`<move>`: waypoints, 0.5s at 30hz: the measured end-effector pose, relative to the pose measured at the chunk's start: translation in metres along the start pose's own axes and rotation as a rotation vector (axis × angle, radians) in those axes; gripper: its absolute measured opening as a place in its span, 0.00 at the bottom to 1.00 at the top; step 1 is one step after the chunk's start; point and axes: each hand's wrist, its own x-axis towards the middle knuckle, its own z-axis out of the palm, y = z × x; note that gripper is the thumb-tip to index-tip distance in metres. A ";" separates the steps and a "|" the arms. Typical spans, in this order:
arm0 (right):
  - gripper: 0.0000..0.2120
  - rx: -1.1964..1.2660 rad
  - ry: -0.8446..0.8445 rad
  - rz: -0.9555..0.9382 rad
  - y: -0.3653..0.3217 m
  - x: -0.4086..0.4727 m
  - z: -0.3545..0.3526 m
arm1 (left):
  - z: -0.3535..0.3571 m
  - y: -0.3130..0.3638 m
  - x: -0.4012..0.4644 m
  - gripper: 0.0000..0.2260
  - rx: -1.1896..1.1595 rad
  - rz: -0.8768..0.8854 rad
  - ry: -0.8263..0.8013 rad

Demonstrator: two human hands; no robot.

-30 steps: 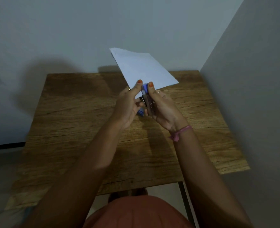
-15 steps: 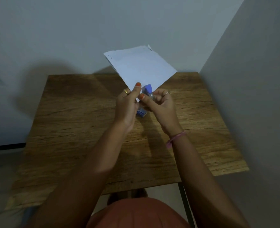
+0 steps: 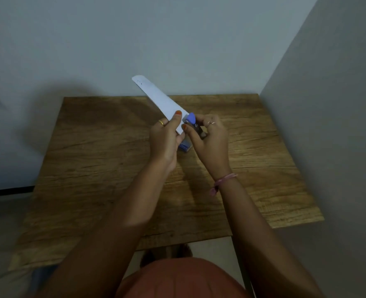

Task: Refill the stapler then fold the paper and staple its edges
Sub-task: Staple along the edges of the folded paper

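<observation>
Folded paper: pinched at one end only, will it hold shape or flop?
Likely holds for now: the folded paper juts straight up and away from the left hand without visible droop. Probably light, since a thumb pinch carries it. The free end may still bend easily when the stapler in the right hand presses.

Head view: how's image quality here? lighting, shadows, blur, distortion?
Head view: dim and bluish overall; a soft shadow falls on the wall left of the table, and the arms cast one on the wood. The folded paper looks slightly soft. The stapler is partly hidden by the right hand; the left hand pinches the paper. Wide-angle lens splays the table edges.
</observation>
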 end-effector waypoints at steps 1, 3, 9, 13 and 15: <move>0.10 0.006 0.011 -0.014 -0.001 0.000 -0.001 | -0.001 0.000 0.000 0.02 -0.002 0.001 -0.008; 0.09 0.013 0.010 -0.023 -0.002 0.000 -0.004 | -0.002 -0.001 -0.001 0.02 0.016 -0.001 -0.026; 0.10 0.032 -0.043 0.021 -0.002 0.000 -0.003 | -0.008 -0.003 -0.001 0.06 0.017 -0.022 -0.008; 0.13 0.197 -0.140 0.179 0.001 0.001 -0.001 | -0.009 -0.001 0.000 0.05 -0.046 -0.041 0.001; 0.15 0.354 -0.195 0.307 0.001 0.000 -0.002 | -0.010 0.000 0.001 0.05 -0.054 -0.051 -0.012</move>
